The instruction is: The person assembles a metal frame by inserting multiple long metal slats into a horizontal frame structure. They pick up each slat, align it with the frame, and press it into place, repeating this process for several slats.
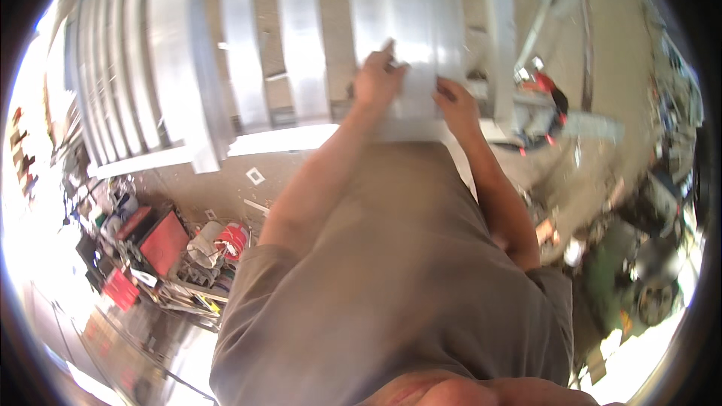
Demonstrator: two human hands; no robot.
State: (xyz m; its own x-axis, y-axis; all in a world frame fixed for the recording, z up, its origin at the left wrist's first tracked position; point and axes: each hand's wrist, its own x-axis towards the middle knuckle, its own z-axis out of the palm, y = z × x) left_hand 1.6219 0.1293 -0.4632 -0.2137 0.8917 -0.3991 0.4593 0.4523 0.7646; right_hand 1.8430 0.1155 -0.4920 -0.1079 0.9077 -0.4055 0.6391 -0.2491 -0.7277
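Note:
A wide, shiny silver metal profile [419,98] lies lengthwise in front of my body, its near end close to my shirt. My left hand [378,81] is at its left edge, fingers bent, with the thumb and one finger reaching onto the bright surface. My right hand [457,107] is closed at the opposite edge, fingers curled toward the metal. Motion blur softens both hands, and the undersides of the fingers are hidden.
More silver metal strips [302,45] lie parallel to the left across a white rail [282,140]. A red and black tool [553,98] with a cable lies at the right. Lower left stand a red box [163,242] and a red bucket [232,239]; a green machine [613,274] stands lower right.

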